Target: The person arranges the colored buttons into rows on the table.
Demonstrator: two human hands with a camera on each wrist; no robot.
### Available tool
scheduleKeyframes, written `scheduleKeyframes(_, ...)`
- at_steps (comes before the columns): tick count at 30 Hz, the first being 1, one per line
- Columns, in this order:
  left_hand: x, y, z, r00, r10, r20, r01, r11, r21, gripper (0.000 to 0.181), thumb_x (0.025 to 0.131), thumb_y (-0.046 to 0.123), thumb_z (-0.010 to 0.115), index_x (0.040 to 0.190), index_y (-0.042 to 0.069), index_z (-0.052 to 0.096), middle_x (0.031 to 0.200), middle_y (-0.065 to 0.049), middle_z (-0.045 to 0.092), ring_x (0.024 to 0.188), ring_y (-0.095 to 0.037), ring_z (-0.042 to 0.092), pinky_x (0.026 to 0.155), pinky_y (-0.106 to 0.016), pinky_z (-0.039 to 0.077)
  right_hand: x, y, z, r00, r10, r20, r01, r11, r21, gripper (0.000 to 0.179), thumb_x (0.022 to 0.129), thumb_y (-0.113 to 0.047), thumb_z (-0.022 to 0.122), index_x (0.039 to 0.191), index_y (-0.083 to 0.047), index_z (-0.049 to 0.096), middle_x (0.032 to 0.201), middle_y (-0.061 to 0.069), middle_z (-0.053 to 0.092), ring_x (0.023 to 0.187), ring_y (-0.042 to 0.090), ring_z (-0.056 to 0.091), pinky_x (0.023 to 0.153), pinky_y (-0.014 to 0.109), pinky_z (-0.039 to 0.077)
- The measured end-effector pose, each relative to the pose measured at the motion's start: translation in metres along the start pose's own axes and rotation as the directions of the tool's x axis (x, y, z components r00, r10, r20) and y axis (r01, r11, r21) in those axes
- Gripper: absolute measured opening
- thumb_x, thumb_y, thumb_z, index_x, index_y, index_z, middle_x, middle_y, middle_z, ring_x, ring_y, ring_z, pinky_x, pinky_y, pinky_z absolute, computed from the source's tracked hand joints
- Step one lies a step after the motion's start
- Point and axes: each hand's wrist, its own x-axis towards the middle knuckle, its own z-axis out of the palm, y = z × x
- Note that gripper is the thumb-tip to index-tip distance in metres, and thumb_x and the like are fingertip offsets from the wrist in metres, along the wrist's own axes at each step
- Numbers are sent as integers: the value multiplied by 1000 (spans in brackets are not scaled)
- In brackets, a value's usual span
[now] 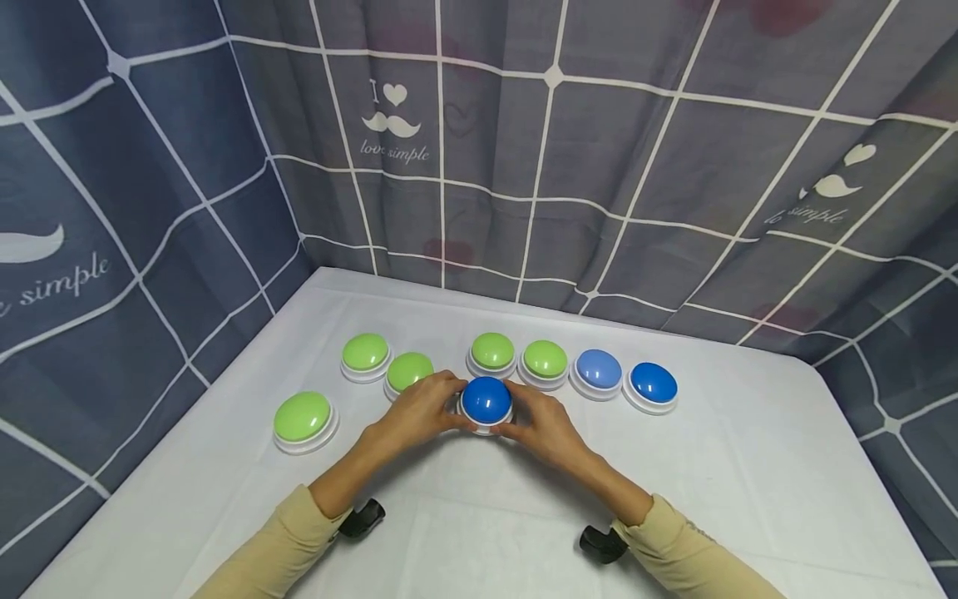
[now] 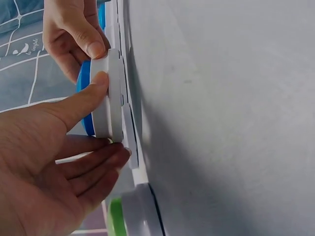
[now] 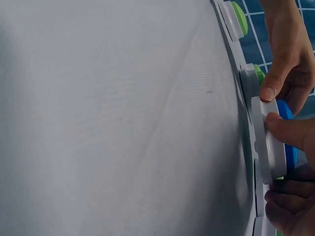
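Between both hands is a round push button with a blue dome (image 1: 486,399) and a white base (image 2: 102,118). My left hand (image 1: 422,408) grips its left side, thumb on the near edge of the base and fingers behind. Opposite it, my right hand (image 1: 550,428) pinches the right side in the same way. In the wrist views the base looks slightly raised off the white cloth. Just behind the held button stand two green buttons (image 1: 492,351) (image 1: 545,359). Another green button (image 1: 409,371) is partly hidden by the left hand.
A light blue button (image 1: 598,369) and a darker blue button (image 1: 654,383) continue the row rightward. Two more green buttons (image 1: 365,353) (image 1: 302,417) sit at the left on the white-covered table (image 1: 748,482). Grey checked curtains (image 1: 494,141) enclose the back and sides.
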Motion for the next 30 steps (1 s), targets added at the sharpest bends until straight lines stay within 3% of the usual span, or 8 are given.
scheduleKeyframes(18, 4, -6, 12, 1000, -5, 0, 5, 999, -45, 57, 76, 25, 87, 121, -4, 65, 109, -13, 65, 103, -28, 62, 91, -43, 50, 2, 7, 11, 998, 8, -57, -8, 1000, -6, 71, 74, -17, 88, 136, 0, 57, 128, 15, 64, 121, 32, 58, 102, 49, 43)
scheduleKeyframes(24, 3, -2, 11, 1000, 1, -15, -1, 1000, -31, 56, 76, 23, 86, 119, -6, 64, 107, -14, 65, 102, -28, 61, 91, -43, 50, 1, 5, 12, 997, 53, -54, -52, 998, 22, 72, 75, -17, 87, 138, 1, 55, 132, 16, 61, 125, 33, 55, 104, 49, 41)
scheduleKeyframes(30, 1, 3, 6, 999, -41, 6, 41, 999, -14, 57, 77, 24, 86, 120, -6, 64, 108, -14, 65, 102, -29, 62, 91, -43, 50, 0, 1, 9, 996, 70, -47, -69, 998, 11, 76, 77, -21, 86, 141, 1, 51, 138, 18, 56, 129, 34, 51, 106, 49, 39)
